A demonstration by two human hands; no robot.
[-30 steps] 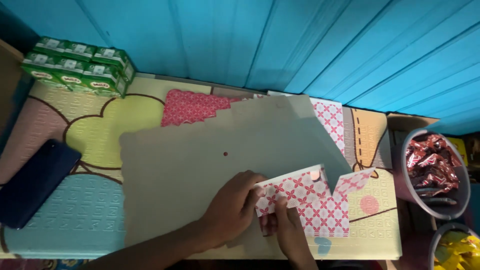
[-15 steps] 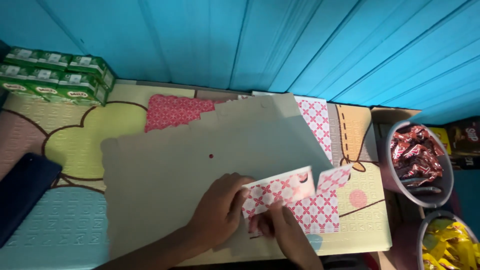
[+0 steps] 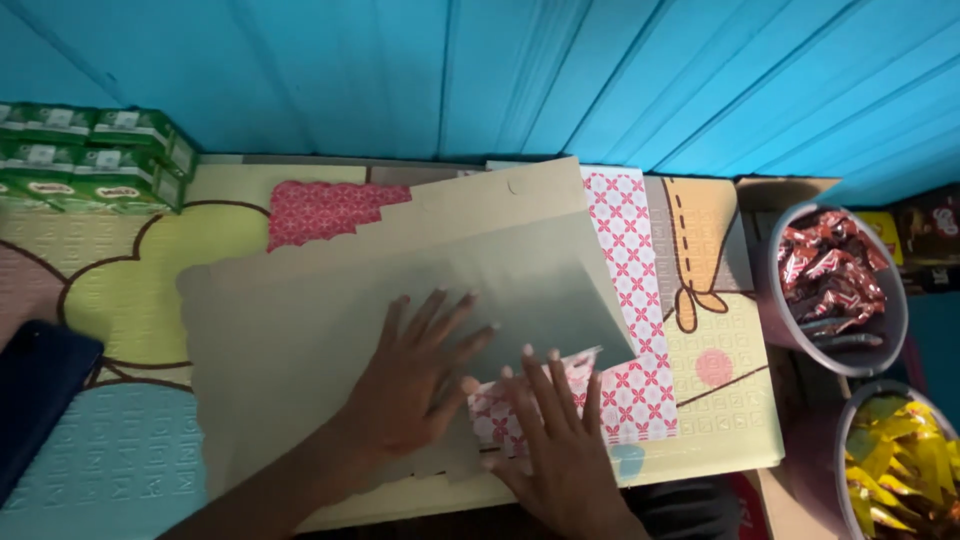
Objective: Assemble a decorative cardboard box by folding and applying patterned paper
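A large beige paper sheet [image 3: 300, 320] lies flat on a cartoon-printed foam mat [image 3: 150, 280], its red-and-white patterned side [image 3: 625, 260] showing along the right edge. My left hand [image 3: 415, 385] presses flat on the beige sheet with fingers spread. My right hand [image 3: 555, 440] lies flat beside it, fingers apart, on a folded-over patterned flap [image 3: 610, 400] near the front edge. Neither hand grips anything.
Green drink cartons [image 3: 90, 155] are stacked at the back left. A dark blue flat object [image 3: 35, 395] lies at the left. Two tubs stand at the right, one with red wrapped sweets [image 3: 835, 275], one with yellow wrapped ones [image 3: 905, 460]. A blue corrugated wall [image 3: 500, 70] is behind.
Both hands went from holding up the patterned flap to lying flat with fingers spread. The flap now lies pressed down on the sheet.
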